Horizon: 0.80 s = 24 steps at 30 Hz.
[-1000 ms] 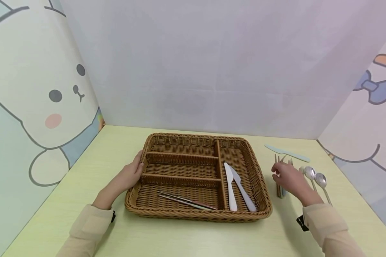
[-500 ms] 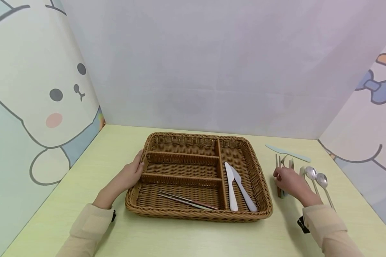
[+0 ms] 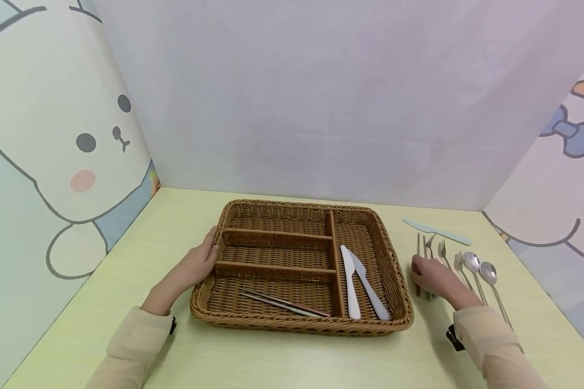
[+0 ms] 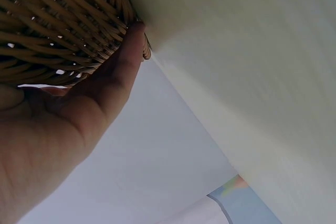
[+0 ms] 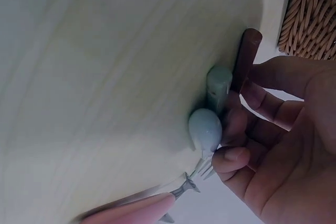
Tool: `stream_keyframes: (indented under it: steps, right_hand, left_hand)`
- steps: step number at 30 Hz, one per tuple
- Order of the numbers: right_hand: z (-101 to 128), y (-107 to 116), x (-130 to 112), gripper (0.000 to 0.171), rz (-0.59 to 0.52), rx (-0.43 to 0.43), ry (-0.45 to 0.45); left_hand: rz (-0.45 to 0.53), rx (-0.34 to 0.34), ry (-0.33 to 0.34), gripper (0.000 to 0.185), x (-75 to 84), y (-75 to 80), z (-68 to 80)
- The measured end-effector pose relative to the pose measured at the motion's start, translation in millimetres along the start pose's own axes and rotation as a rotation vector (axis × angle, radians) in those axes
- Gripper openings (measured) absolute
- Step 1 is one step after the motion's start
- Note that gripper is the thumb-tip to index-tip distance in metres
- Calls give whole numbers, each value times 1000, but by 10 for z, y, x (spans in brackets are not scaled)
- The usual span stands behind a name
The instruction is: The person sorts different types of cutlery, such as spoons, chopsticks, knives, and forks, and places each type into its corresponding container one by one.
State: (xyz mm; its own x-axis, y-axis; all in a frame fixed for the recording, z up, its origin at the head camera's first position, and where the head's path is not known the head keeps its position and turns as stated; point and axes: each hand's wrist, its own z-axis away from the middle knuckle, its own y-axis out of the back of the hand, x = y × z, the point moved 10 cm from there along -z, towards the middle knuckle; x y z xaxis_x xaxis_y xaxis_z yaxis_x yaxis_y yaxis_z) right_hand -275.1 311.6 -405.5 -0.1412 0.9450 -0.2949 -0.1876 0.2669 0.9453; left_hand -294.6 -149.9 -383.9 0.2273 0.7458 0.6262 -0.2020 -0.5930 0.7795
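Person seated at pale green desk (image 3: pixel 292 356), both sleeves beige

Left hand (image 3: pixel 197 263): rests against the left outer wall of the wicker tray (image 3: pixel 233 319), fingers fairly straight and laid flat on the weave, thumb at the rim. Left wrist view confirms: fingers pressed along the woven wall, nothing pinched or wrapped

Right hand (image 3: pixel 433 276): down on the desk just right of the tray, on the handle ends of a row of forks (image 3: pixel 427 249). Fingers curled; right wrist view shows fingertips (image 5: pixel 236 156) closing on a pale green fork handle (image 5: pixel 218 85), with a brown handle (image 5: pixel 245 56) just beside it nearer the tray and a rounded pale blue handle end (image 5: pixel 206 127) on its other side. A pink handle (image 5: pixel 131 211) lies further out. Grip looks like a pinch, not lifted; handles lie on the desk surface

Forks lie side by side, tines pointing away from the person, between tray and two spoons (image 3: pixel 479 267). Pale blue knife (image 3: pixel 435 231) lies crosswise beyond the fork tines

Tray contents: two white knives (image 3: pixel 357 281) in the long right compartment, blades away from the person; chopsticks (image 3: pixel 282 303) lie slanted in the nearest left compartment
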Motion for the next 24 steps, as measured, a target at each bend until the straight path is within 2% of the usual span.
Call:
stream_keyframes:
  steps: [7, 14, 24]
  right_hand:
    - [-25, 30, 5, 12, 4, 9, 7]
    - [-9, 79, 17, 7, -39, 25, -8]
    - [2, 159, 11, 9, -22, 125, -5]
  left_hand:
    - [7, -3, 6, 57, -2, -1, 5]
    - [10, -6, 3, 57, 3, -1, 9]
    - [7, -6, 5, 57, -3, -1, 8]
